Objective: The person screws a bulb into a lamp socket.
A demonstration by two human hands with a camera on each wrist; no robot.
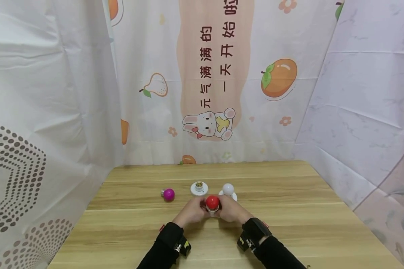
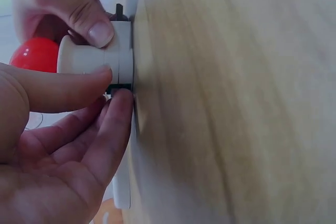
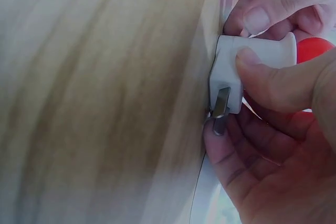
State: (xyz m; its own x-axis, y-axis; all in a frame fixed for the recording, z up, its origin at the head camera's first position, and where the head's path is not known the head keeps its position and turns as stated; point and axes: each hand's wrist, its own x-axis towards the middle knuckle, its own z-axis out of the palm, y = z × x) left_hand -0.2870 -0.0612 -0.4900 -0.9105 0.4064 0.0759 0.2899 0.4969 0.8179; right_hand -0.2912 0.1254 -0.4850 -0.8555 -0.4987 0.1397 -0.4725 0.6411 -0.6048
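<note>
A white plug-in lamp holder (image 2: 92, 56) with a red bulb (image 1: 212, 202) in its mouth stands near the table's middle, bulb upward. My left hand (image 1: 192, 211) and right hand (image 1: 231, 209) grip it from either side. In the left wrist view the left thumb (image 2: 73, 88) lies along the holder's side, its fingers curled beneath. The right thumb (image 3: 273, 80) presses the holder in the right wrist view. Two metal prongs (image 3: 221, 106) stick out of the holder's base by the right fingertips. The bulb's lower end is hidden inside the holder.
Beyond the hands, a round white lamp base (image 1: 199, 188) with a bare socket sits on the wooden table (image 1: 272, 224). Right of it stands a white bulb (image 1: 227, 189) on another round base. A purple bulb (image 1: 168, 194) lies to the left. Curtains hang behind.
</note>
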